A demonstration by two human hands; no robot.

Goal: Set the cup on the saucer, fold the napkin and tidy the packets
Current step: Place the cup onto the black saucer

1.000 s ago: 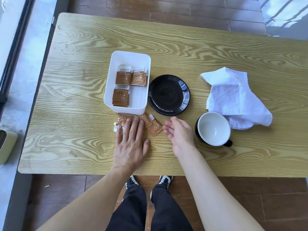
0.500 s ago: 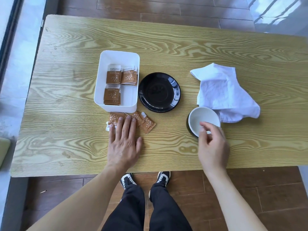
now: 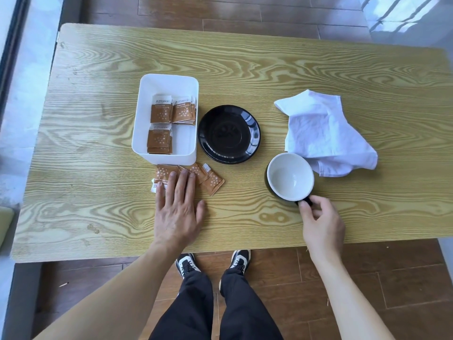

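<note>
A black cup with a white inside (image 3: pixel 290 176) stands upright on the table, right of the empty black saucer (image 3: pixel 229 134). My right hand (image 3: pixel 321 224) pinches the cup's black handle at its near side. A crumpled white napkin (image 3: pixel 323 133) lies just behind the cup. A white box (image 3: pixel 169 82) left of the saucer holds several brown packets (image 3: pixel 171 119). More brown packets (image 3: pixel 210 180) lie loose in front of the box. My left hand (image 3: pixel 177 207) rests flat, fingers spread, with its fingertips on those loose packets.
The wooden table (image 3: pixel 245 69) stretches wide behind the objects; its near edge runs just below my hands. My legs and shoes (image 3: pixel 213 263) stand on the brown floor under the edge. A pale object (image 3: pixel 5 222) sits at the far left margin.
My right hand moved from near the loose packets rightward to the cup and closed its fingers on the handle. My left hand stayed flat on the loose packets.
</note>
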